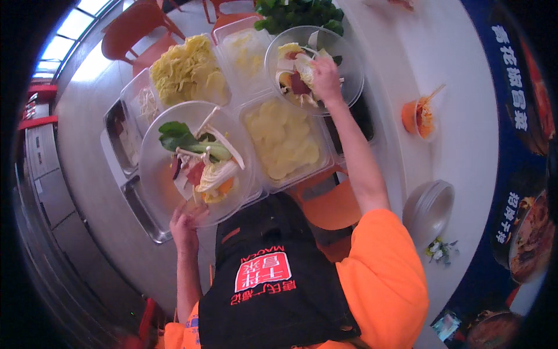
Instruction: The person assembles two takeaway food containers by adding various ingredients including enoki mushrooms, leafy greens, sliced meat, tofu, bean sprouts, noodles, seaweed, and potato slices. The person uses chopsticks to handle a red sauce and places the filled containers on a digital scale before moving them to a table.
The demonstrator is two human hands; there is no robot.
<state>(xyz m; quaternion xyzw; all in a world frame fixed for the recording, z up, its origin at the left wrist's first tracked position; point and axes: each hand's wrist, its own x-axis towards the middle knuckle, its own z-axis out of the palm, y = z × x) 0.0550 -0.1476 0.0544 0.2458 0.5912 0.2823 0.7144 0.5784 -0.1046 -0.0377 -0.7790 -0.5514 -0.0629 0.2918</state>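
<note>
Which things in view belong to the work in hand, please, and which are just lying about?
In use:
Nearer translucent round plastic bowl, held by the left hand
Farther translucent round plastic bowl, right hand inside
Probably the pale yellow round slices, frilly yellow leaves

Apparently lying about:
Stack of translucent plastic bowls
Curved orange chairs
Small white flowers

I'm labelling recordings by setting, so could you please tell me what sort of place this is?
It is probably a restaurant or food stall, judging by the large clear bowl of mixed ingredients, the pale yellow slices set out nearby, and the orange chairs.
</note>
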